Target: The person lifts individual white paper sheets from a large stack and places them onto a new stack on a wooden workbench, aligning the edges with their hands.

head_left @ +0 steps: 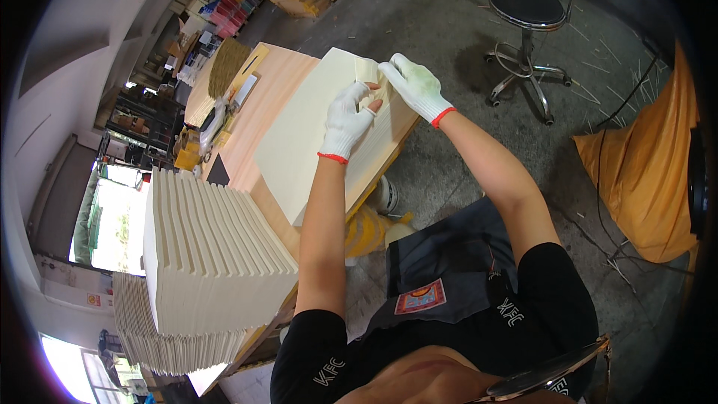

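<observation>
A thick stack of cream paper sheets lies on the wooden table, its layered edge facing me. My left hand, in a white knit glove with a red cuff, rests over the stack near its right edge. Its bare thumb and index fingertips are apart. Just to the right, my right hand wears a matching glove with a greenish stain. It grips the stack's far right corner, thumb toward the top; the fingers' undersides are hidden. Between the hands, a small patch of sheets looks raised or bent.
Tall stacks of folded cream sheets stand at the left. Farther along the wooden tabletop are a brown-topped stack and small tools. A black swivel stool stands at far right, above scraps on the floor. Orange sheeting hangs at the right.
</observation>
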### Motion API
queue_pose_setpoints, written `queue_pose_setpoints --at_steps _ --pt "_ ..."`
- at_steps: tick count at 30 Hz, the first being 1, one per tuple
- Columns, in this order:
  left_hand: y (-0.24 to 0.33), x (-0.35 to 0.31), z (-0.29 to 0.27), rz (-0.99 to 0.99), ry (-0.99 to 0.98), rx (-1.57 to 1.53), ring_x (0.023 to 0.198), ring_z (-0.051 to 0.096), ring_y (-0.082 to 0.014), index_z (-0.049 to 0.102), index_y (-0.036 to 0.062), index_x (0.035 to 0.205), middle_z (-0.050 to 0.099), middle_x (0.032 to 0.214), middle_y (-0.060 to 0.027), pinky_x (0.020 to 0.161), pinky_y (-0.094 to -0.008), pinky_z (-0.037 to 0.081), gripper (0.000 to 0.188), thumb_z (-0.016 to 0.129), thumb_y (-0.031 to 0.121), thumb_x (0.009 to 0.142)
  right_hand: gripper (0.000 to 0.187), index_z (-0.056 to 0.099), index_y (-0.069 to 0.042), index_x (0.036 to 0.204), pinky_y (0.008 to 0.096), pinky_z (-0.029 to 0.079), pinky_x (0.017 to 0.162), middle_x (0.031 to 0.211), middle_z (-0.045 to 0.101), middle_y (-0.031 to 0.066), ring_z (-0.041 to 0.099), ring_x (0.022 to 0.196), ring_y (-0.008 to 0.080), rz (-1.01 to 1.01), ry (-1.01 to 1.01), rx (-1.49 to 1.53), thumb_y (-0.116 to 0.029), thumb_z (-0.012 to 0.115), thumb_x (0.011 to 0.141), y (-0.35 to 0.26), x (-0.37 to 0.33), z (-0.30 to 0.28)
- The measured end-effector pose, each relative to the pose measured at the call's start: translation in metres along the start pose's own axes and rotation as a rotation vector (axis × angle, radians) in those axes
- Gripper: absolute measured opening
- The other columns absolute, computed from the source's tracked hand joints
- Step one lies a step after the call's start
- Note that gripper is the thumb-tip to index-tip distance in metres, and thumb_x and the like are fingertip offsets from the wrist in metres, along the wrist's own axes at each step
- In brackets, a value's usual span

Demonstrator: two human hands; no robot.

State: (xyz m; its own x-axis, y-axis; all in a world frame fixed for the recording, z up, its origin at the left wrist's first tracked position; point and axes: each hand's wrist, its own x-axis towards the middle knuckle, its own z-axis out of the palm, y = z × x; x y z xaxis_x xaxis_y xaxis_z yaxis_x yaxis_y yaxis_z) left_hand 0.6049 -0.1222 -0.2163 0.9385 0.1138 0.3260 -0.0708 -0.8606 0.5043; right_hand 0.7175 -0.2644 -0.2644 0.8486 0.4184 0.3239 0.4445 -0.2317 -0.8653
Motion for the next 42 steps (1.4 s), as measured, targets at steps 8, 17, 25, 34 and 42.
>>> queue_pose_setpoints --at_steps 8,17,25,34,42 --pt "-0.009 -0.006 0.007 0.301 0.146 0.322 0.110 0.064 -0.0341 0.057 0.0247 0.137 0.066 0.121 -0.0155 0.094 -0.0419 0.051 0.060 0.068 0.013 0.079 0.032 0.062 -0.008 0.097 0.0439 0.050 0.083 0.092 0.067 0.0127 0.065 0.092 0.0328 -0.275 0.074 -0.296 -0.039 0.057 0.089 -0.021 -0.009 -0.034" --pt "0.015 -0.034 0.004 -0.072 0.119 0.578 0.105 0.066 -0.0339 0.039 0.0212 0.152 0.062 0.128 -0.0129 0.090 -0.0443 0.053 0.075 0.066 0.020 0.082 0.059 0.056 -0.012 0.130 0.0472 0.022 0.121 0.134 0.054 0.0150 0.039 0.137 0.0344 -0.751 -0.072 -0.629 -0.036 0.068 0.078 -0.003 -0.045 0.003" --pt "-0.013 -0.028 -0.044 -0.390 0.170 0.496 0.096 0.068 -0.0411 0.065 0.0130 0.119 0.071 0.103 -0.0205 0.082 -0.0492 0.054 0.035 0.066 0.020 0.085 0.058 0.055 -0.016 0.129 0.0415 0.033 0.113 0.127 0.053 0.0095 0.046 0.125 0.0293 -0.790 -0.171 -0.511 -0.027 0.073 0.075 -0.018 -0.043 0.003" --pt "0.009 -0.128 -0.195 -0.132 1.122 -0.119 0.083 0.065 -0.0171 0.069 -0.0024 0.110 0.072 0.097 -0.0091 0.077 -0.0297 0.051 0.023 0.069 0.004 0.088 0.076 0.047 -0.010 0.143 0.0442 0.024 0.121 0.148 0.045 0.0136 0.038 0.141 0.0329 -0.476 -0.495 -0.839 -0.052 0.068 0.083 -0.072 -0.049 -0.004" --pt "-0.019 -0.165 -0.207 -0.126 1.306 -0.264 0.092 0.065 -0.0221 0.062 -0.0067 0.118 0.070 0.108 -0.0149 0.082 -0.0335 0.052 0.035 0.072 0.008 0.088 0.102 0.033 0.001 0.150 0.0517 0.019 0.120 0.153 0.039 0.0193 0.032 0.144 0.0345 -0.737 -0.736 -0.741 -0.068 0.060 0.081 -0.161 -0.134 0.140"
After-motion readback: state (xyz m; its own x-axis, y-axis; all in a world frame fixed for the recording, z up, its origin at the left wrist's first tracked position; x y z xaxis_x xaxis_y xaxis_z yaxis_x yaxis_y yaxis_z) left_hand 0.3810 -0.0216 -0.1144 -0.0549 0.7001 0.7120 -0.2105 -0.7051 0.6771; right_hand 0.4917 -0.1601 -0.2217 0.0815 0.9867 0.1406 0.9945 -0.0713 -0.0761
